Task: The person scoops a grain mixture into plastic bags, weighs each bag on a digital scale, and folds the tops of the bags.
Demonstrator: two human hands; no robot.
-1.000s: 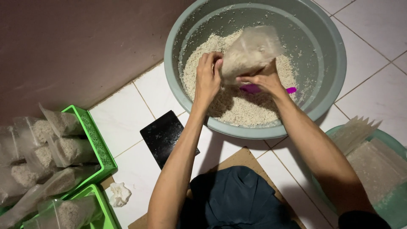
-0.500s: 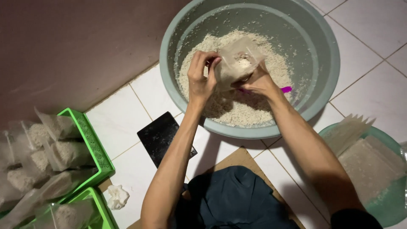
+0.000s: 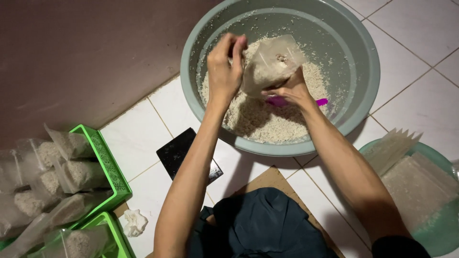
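Note:
A large grey-green basin (image 3: 363, 71) on the tiled floor holds a heap of pale crumbly grain (image 3: 267, 119). Above it both hands hold a clear plastic bag (image 3: 270, 64) partly filled with the same grain. My left hand (image 3: 224, 67) pinches the bag's top edge at its left side. My right hand (image 3: 289, 88) grips the bag from below and also holds a magenta scoop (image 3: 287, 101), whose handle end sticks out to the right.
Green plastic baskets (image 3: 107, 167) at the left hold several filled bags. A black flat device (image 3: 184, 155) lies on the tiles by my left forearm. At the right a green basin (image 3: 440, 234) holds a stack of empty clear bags (image 3: 411, 177). A crumpled white tissue (image 3: 134, 222) lies near the baskets.
The bag has tilted and shifted slightly; my left hand has moved from the bag's side up to its top edge. The view has shifted a little.

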